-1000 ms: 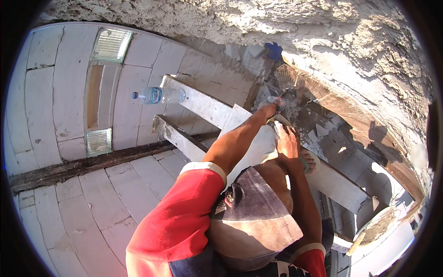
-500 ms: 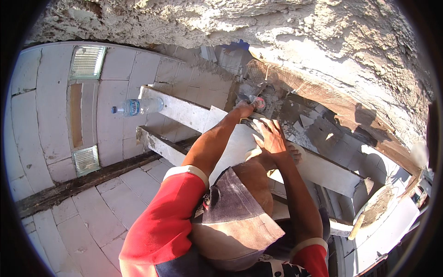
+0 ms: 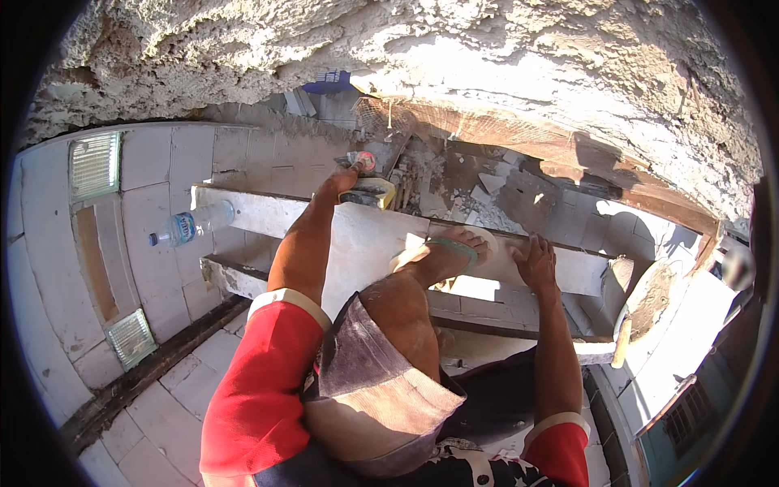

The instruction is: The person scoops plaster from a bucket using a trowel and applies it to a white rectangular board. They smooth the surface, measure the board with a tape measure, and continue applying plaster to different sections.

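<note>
My left hand [image 3: 347, 178] reaches out over the far edge of a pale plank [image 3: 365, 231], its fingers closed beside a small round red-and-grey thing [image 3: 367, 161] whose kind I cannot make out. Just below that hand, a yellow-rimmed container [image 3: 375, 194] sits at the plank's far side, partly hidden. My right hand [image 3: 535, 265] rests on the same plank farther right, fingers stretched out and apart, nothing in them. Between the hands, my foot in a green flip-flop [image 3: 460, 246] stands on the plank.
A clear plastic bottle with a blue label [image 3: 191, 224] lies at the plank's left end. To the right, a mortar-covered board [image 3: 653, 296] has a wooden handle [image 3: 622, 341] beside it. Rough plaster [image 3: 406, 49] spans the top. Rubble [image 3: 491, 215] lies far below; a lower plank [image 3: 235, 277] runs nearer.
My view has shifted, so the planks sit further left and lower. My right hand has moved right along the plank, uncovering the foot. My left hand has moved left, away from the right.
</note>
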`<state>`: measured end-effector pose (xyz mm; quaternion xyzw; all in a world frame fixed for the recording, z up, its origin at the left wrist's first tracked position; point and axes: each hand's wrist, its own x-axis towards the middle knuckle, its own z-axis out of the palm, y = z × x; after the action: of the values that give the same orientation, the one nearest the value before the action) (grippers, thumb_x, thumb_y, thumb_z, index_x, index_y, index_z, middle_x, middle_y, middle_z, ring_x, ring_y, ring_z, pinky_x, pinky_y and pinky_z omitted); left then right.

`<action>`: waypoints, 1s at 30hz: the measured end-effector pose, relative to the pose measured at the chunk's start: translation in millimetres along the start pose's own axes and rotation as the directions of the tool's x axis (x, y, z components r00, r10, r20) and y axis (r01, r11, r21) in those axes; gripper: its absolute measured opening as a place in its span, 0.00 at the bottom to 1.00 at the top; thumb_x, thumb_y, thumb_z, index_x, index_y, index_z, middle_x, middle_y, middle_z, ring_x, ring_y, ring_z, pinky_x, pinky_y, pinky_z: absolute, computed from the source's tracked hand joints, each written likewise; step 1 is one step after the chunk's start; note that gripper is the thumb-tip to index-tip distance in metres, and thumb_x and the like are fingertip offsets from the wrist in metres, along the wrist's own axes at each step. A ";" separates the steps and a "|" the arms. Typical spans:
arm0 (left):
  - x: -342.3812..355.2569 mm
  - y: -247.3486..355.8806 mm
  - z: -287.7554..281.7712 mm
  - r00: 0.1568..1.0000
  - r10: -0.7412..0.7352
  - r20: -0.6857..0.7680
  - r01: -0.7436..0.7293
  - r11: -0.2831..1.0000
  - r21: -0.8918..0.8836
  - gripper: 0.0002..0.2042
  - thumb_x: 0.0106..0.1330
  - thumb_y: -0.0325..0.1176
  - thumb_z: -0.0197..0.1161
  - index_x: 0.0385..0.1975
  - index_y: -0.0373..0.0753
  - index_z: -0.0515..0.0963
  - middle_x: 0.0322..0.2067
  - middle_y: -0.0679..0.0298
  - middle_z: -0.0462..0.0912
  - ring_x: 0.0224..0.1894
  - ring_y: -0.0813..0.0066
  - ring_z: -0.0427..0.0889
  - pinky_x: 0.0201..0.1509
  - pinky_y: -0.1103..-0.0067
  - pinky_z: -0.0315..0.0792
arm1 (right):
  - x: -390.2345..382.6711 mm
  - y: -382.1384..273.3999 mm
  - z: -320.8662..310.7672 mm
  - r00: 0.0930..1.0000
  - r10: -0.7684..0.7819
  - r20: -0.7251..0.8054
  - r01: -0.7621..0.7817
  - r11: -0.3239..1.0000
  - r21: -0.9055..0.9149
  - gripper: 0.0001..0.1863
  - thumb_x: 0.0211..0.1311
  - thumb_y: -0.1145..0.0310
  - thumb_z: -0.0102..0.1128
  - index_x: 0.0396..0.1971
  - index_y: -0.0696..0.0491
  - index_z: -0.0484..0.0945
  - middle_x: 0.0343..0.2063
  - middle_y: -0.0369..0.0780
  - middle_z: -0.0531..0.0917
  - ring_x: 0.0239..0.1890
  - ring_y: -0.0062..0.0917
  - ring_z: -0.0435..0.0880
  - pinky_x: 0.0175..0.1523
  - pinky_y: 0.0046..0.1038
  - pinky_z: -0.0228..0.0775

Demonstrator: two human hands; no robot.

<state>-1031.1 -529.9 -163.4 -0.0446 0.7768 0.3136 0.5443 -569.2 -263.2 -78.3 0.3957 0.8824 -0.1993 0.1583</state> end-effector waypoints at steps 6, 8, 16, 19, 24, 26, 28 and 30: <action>-4.9 -6.8 -25.3 0.998 -0.045 -0.051 0.038 0.990 -0.137 0.28 0.78 0.56 0.52 0.61 0.36 0.74 0.41 0.59 0.87 0.33 0.73 0.89 0.33 0.76 0.83 | -1.0 -16.6 14.2 0.994 0.037 0.103 -0.040 0.999 0.024 0.47 0.56 0.39 0.70 0.69 0.53 0.68 0.69 0.51 0.66 0.74 0.51 0.58 0.71 0.63 0.54; -14.8 0.1 -27.5 0.997 -0.071 -0.043 0.064 0.985 -0.158 0.26 0.79 0.54 0.52 0.60 0.35 0.75 0.41 0.58 0.87 0.32 0.73 0.89 0.32 0.76 0.83 | -2.8 -22.1 16.2 0.993 0.045 0.106 -0.046 0.999 0.009 0.48 0.53 0.40 0.73 0.69 0.52 0.68 0.69 0.50 0.65 0.74 0.50 0.58 0.70 0.63 0.54; -1.2 -16.5 -53.7 0.999 0.006 -0.042 -0.015 0.979 -0.206 0.24 0.79 0.49 0.54 0.59 0.33 0.75 0.44 0.57 0.87 0.34 0.74 0.89 0.35 0.76 0.83 | -2.8 -37.8 22.2 0.999 0.020 0.035 -0.021 0.999 0.033 0.49 0.48 0.44 0.78 0.68 0.49 0.69 0.65 0.46 0.67 0.70 0.47 0.61 0.70 0.61 0.56; -11.1 -17.2 -46.4 0.999 -0.013 -0.048 0.003 0.981 -0.194 0.23 0.78 0.48 0.55 0.57 0.33 0.76 0.44 0.57 0.87 0.34 0.73 0.89 0.34 0.76 0.83 | -2.4 -41.3 16.8 0.996 0.066 0.066 -0.067 0.998 0.017 0.49 0.47 0.43 0.79 0.68 0.48 0.70 0.66 0.45 0.67 0.71 0.46 0.60 0.71 0.58 0.55; -53.8 17.0 -20.4 0.999 -0.014 -0.042 0.002 0.964 -0.266 0.24 0.78 0.49 0.55 0.56 0.32 0.77 0.41 0.56 0.87 0.32 0.71 0.90 0.34 0.75 0.84 | -3.2 -33.4 18.5 0.995 0.081 0.061 -0.080 0.997 -0.009 0.50 0.45 0.43 0.79 0.69 0.47 0.69 0.66 0.45 0.67 0.71 0.45 0.60 0.72 0.57 0.54; -65.4 26.1 -19.2 0.996 -0.039 -0.085 0.019 0.974 -0.226 0.23 0.80 0.47 0.51 0.54 0.30 0.78 0.39 0.55 0.89 0.31 0.67 0.91 0.34 0.74 0.86 | -2.0 -34.1 19.9 0.995 0.077 0.063 -0.077 0.997 -0.003 0.51 0.45 0.43 0.79 0.70 0.47 0.69 0.66 0.46 0.66 0.72 0.45 0.60 0.72 0.56 0.54; -71.9 29.8 -19.0 0.993 -0.036 -0.115 0.014 0.982 -0.191 0.23 0.80 0.48 0.51 0.54 0.30 0.78 0.39 0.56 0.89 0.31 0.68 0.91 0.33 0.74 0.85 | -1.4 -34.9 18.9 0.995 0.073 0.068 -0.073 0.997 0.006 0.51 0.45 0.43 0.79 0.70 0.47 0.68 0.67 0.46 0.66 0.72 0.45 0.60 0.72 0.56 0.55; -74.0 30.5 -20.6 0.991 -0.028 -0.128 0.004 0.982 -0.189 0.23 0.80 0.48 0.51 0.54 0.31 0.78 0.39 0.56 0.89 0.30 0.68 0.91 0.33 0.74 0.85 | -0.9 -37.6 16.6 0.994 0.079 0.080 -0.079 0.997 0.003 0.51 0.46 0.43 0.79 0.70 0.47 0.68 0.67 0.47 0.66 0.72 0.47 0.59 0.72 0.56 0.55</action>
<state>-1030.6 -536.7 -81.0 -0.1223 0.7771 0.3776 0.4884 -595.2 -294.6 -83.9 0.4225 0.8584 -0.2112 0.2002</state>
